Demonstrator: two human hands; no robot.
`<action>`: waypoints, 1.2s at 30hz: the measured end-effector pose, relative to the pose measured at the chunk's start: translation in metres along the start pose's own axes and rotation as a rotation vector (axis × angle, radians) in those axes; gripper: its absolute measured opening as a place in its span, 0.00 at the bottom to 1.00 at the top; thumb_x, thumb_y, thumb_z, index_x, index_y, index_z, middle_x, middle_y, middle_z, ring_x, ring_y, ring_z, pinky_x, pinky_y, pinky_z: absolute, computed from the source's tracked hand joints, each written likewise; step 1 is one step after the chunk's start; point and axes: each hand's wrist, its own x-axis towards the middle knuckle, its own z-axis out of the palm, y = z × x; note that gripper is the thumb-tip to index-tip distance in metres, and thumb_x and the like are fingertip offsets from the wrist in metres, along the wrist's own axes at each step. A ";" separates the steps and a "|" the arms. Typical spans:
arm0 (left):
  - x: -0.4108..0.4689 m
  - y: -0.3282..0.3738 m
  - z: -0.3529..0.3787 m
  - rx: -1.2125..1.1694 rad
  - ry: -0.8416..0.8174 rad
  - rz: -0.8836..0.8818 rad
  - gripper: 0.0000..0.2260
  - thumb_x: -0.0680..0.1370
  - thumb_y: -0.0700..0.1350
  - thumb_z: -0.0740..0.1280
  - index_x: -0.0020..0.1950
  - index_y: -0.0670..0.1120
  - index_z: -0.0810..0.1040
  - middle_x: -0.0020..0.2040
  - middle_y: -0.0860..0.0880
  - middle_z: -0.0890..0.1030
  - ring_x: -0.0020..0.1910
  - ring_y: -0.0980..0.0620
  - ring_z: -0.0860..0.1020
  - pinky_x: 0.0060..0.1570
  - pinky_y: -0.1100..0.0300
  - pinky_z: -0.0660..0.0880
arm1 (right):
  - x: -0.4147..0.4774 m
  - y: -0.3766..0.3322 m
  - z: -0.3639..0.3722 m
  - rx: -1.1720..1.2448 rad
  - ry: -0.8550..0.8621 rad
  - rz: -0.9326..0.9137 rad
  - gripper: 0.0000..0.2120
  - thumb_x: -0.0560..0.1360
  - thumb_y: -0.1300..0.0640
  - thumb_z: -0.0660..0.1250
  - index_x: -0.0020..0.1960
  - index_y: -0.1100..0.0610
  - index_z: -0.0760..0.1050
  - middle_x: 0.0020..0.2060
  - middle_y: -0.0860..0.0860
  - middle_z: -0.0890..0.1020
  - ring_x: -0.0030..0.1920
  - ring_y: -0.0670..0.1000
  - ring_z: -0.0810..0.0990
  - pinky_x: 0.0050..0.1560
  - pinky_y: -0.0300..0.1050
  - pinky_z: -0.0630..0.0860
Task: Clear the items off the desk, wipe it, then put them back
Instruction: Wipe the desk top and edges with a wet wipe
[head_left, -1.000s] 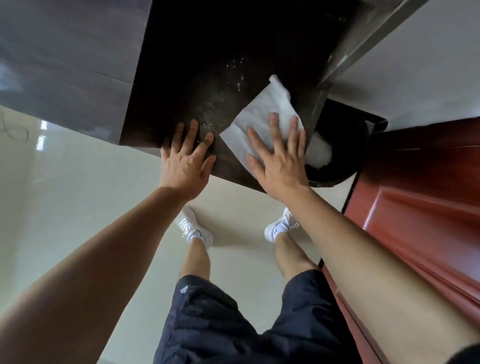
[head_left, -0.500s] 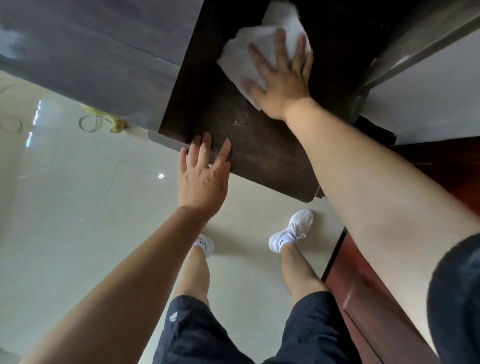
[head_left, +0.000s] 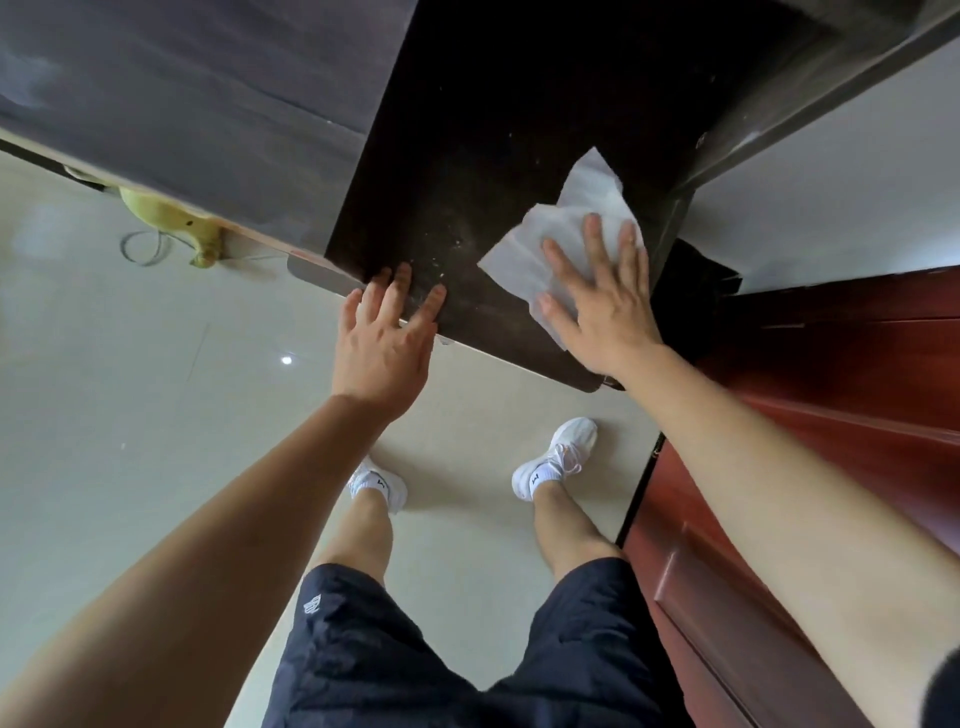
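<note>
Dark brown wooden desk top (head_left: 493, 130): right hand (head_left: 602, 306), fingers spread flat, presses white paper wipe (head_left: 587, 202) by desk's right edge. Left hand (head_left: 382, 343), fingers straight, gripping nothing, rests on desk's near edge. Pale tiled floor (head_left: 156, 415) open below that edge. Logo on dark navy shorts (head_left: 415, 665) unreadable

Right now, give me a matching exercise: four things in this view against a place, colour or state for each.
Things:
1. left hand
2. right hand
3. wipe
4. door

Descriptions:
a. red-brown, at the right
b. fingertips on the near edge of the desk
c. pressed flat on the wipe
d. white, lying on the desk, partly under a hand

Pairs: 1-b, 2-c, 3-d, 4-a
</note>
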 end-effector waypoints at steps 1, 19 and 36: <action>0.000 0.000 0.000 -0.008 0.000 -0.004 0.20 0.84 0.48 0.60 0.76 0.51 0.68 0.76 0.38 0.65 0.76 0.35 0.61 0.74 0.41 0.59 | 0.018 -0.009 -0.007 0.019 0.003 0.027 0.31 0.81 0.31 0.43 0.80 0.37 0.38 0.81 0.54 0.36 0.77 0.67 0.31 0.78 0.64 0.36; 0.001 0.003 -0.001 -0.068 -0.010 -0.046 0.20 0.84 0.48 0.59 0.76 0.52 0.68 0.78 0.40 0.63 0.77 0.37 0.58 0.74 0.42 0.55 | 0.015 -0.002 -0.013 -0.020 -0.017 -0.197 0.25 0.85 0.42 0.46 0.81 0.40 0.47 0.82 0.52 0.44 0.80 0.66 0.37 0.79 0.61 0.38; -0.019 -0.008 0.021 -0.090 0.001 -0.042 0.21 0.84 0.51 0.57 0.78 0.51 0.65 0.80 0.39 0.57 0.79 0.39 0.53 0.76 0.38 0.50 | -0.053 -0.033 0.036 0.089 0.120 -0.159 0.25 0.85 0.45 0.50 0.82 0.44 0.54 0.82 0.55 0.49 0.80 0.68 0.43 0.79 0.63 0.43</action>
